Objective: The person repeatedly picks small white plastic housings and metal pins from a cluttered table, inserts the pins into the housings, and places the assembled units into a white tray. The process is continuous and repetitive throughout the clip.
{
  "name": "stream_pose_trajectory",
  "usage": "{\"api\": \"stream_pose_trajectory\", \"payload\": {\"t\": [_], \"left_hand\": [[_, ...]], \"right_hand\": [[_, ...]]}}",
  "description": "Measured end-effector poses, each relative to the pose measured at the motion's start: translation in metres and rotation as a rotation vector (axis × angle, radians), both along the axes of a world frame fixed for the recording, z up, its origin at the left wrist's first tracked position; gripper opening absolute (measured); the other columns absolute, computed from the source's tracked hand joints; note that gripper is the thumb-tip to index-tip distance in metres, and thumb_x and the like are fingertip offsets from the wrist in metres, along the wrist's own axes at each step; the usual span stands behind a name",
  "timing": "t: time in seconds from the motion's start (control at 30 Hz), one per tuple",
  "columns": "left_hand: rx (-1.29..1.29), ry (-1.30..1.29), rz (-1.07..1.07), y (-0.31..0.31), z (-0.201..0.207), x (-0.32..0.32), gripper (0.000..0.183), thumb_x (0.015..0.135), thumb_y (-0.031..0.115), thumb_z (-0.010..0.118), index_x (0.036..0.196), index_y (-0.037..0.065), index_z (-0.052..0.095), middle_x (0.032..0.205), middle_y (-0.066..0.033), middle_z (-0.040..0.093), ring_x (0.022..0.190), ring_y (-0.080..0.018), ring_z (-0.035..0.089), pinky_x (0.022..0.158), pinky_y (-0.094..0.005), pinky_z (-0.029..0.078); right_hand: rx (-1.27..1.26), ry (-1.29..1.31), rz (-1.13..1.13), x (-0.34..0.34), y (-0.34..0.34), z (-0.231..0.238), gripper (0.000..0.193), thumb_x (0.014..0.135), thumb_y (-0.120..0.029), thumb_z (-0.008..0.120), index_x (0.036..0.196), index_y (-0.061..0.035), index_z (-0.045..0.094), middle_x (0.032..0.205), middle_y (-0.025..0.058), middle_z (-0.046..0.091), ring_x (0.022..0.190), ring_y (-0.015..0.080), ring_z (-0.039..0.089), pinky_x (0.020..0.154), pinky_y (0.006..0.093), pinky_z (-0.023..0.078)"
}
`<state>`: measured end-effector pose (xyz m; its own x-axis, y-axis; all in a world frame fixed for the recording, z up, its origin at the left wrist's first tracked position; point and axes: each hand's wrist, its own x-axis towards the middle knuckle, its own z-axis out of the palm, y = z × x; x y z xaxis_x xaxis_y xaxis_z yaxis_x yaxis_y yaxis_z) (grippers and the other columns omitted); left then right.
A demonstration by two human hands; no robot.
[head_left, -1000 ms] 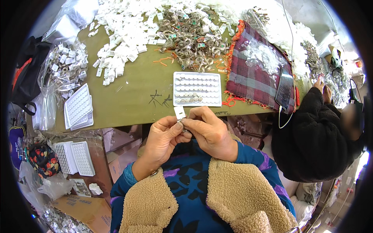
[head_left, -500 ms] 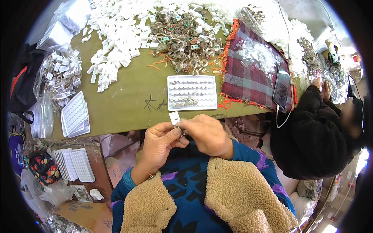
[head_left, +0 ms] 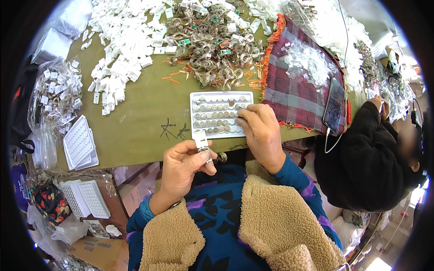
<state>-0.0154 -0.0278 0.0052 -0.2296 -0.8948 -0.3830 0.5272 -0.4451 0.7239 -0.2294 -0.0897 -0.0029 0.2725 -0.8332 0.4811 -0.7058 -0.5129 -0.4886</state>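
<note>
Between its thumb and fingers, my left hand (head_left: 184, 168) grips a small white plastic casing (head_left: 201, 141), tilted upward. A thin coil of wire (head_left: 221, 157) hangs beside those fingers. Just beyond lies a white plastic tray (head_left: 193, 98) with rows of round silver button cells (head_left: 211, 123) in its pockets. My right hand (head_left: 263, 133) reaches over the tray's right side, thumb and fingertips pinched together at the rows. Whatever sits between those fingertips is hidden from view.
Heaped wire coils with small circuit boards (head_left: 212, 49) and white casings (head_left: 122, 58) cover the table's far side. Clear pieces lie on a plaid cloth (head_left: 289, 101), beside a phone (head_left: 334, 106) on a cable. Empty trays (head_left: 79, 144) lie left. A person in black (head_left: 361, 158) works at right.
My right hand has left the white casing and moved forward and right to the tray. My left hand keeps hold of the casing, whose lower part now shows.
</note>
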Motion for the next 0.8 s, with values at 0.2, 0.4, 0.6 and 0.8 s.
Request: {"api": "stream_pose_trajectory", "payload": {"t": [0.2,0.4,0.6,0.8], "left_hand": [[0.032,0.121,-0.031,0.003,0.001,-0.002,0.026,0.097,0.007,0.059,0.12,-0.007,0.06,0.099,-0.0167,0.069,0.081,-0.0196,0.07,0.072,-0.0307,0.062],[0.026,0.203,-0.014,0.019,0.001,0.001,0.024,0.101,0.008,0.054,0.119,-0.006,0.06,0.097,-0.0127,0.069,0.082,-0.0183,0.07,0.075,-0.0302,0.062],[0.031,0.213,-0.019,0.038,-0.004,0.01,0.022,0.101,0.012,0.056,0.114,-0.004,0.063,0.094,-0.0096,0.068,0.08,-0.0158,0.068,0.072,-0.0291,0.06],[-0.006,0.216,0.088,0.047,-0.007,0.012,0.022,0.098,0.012,0.061,0.112,-0.004,0.065,0.094,-0.0104,0.07,0.079,-0.0162,0.07,0.074,-0.0297,0.06]], "right_hand": [[0.295,-0.34,0.194,0.021,0.028,0.029,0.018,0.078,0.006,0.07,0.093,-0.0003,0.064,0.094,0.0135,0.061,0.083,0.0304,0.063,0.07,0.035,0.052],[0.188,-0.401,0.303,0.044,0.046,0.025,0.026,0.071,0.01,0.07,0.095,-0.0002,0.065,0.093,0.0128,0.063,0.08,0.0295,0.064,0.068,0.0352,0.053],[0.1,-0.318,0.585,0.042,0.042,0.032,0.028,0.067,0.007,0.07,0.093,0.0009,0.064,0.09,0.0137,0.064,0.08,0.0293,0.064,0.071,0.038,0.053],[-0.23,0.023,0.595,0.053,0.054,0.028,0.057,0.07,-0.01,0.066,0.125,0.0043,0.06,0.095,0.0084,0.067,0.081,0.02,0.065,0.069,0.0314,0.048]]}}
